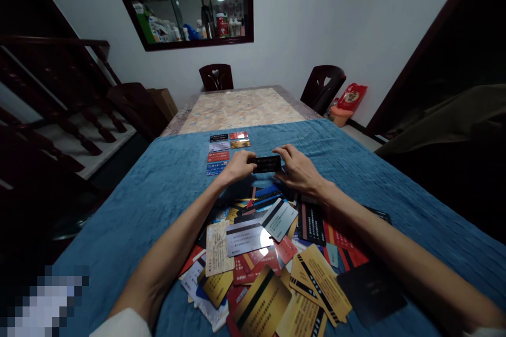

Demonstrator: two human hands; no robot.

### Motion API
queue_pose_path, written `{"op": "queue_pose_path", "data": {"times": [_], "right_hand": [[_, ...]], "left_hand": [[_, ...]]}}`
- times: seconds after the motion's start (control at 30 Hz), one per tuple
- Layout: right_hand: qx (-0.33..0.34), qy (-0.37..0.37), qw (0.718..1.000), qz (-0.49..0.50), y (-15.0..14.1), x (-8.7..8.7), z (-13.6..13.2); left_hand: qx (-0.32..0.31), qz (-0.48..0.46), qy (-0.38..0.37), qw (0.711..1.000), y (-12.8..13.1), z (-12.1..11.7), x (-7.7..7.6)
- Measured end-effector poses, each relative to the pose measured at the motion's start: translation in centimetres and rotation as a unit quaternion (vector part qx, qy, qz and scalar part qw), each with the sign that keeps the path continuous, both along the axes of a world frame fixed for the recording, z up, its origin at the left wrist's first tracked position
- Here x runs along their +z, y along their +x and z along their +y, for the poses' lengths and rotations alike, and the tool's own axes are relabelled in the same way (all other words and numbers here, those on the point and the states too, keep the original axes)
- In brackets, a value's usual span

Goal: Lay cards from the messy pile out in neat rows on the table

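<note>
Near the middle of the frame, a black card [267, 164] with faint printing is held up above a surface [243, 108] whose nearer part is covered by a blue cloth [169, 179]. The grip of the left hand [240, 167] pinches the card's left end between thumb and fingers. The right hand [299, 169] curls about the right end, forefinger by the upper corner and thumb by the lower; I cannot tell how firmly that grip is closed. Just left of centre, two columns of cards lie flat: black, silver, red and blue in one, red and gold in the other. In the lower centre, between the forearms, a loose pile of cards [253, 268] overlaps at many angles, several showing dark stripes. Dark chairs [216, 77] stand beyond.
</note>
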State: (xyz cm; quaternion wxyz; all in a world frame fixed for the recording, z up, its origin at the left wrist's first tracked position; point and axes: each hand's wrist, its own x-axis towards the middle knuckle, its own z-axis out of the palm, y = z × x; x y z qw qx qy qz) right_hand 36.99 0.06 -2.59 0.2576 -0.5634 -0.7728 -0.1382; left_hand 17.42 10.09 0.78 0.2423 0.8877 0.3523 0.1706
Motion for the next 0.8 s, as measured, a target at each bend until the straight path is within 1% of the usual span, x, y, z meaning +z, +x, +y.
{"op": "queue_pose_path", "data": {"times": [0.2,0.33,0.43,0.5,0.6,0.7,0.8], "right_hand": [[-0.01,0.019,0.999,-0.038,0.1,-0.3,0.1],[-0.002,0.035,0.999,-0.037,0.3,-0.4,0.1],[0.007,0.039,0.999,-0.031,0.4,-0.1,0.0],[0.01,0.039,0.999,-0.031,0.5,0.1,0.0],[0.017,0.043,0.998,-0.036,0.4,0.4,0.0],[0.023,0.041,0.998,-0.036,0.3,0.7,0.1],[0.033,0.023,0.999,-0.032,0.1,1.0,0.4]], "left_hand": [[0.004,0.001,0.002,1.0,-0.1,0.1,0.3],[-0.001,0.008,-0.007,1.0,-0.2,0.1,0.5],[0.001,-0.006,-0.027,1.0,-0.5,0.1,0.9],[0.008,-0.019,-0.038,0.999,-0.8,0.2,1.3],[0.015,-0.022,-0.029,0.999,-1.3,0.3,2.3],[0.017,0.009,-0.006,1.0,-1.4,0.4,3.5],[0.005,0.053,0.029,0.998,-1.2,0.5,4.6]]}}
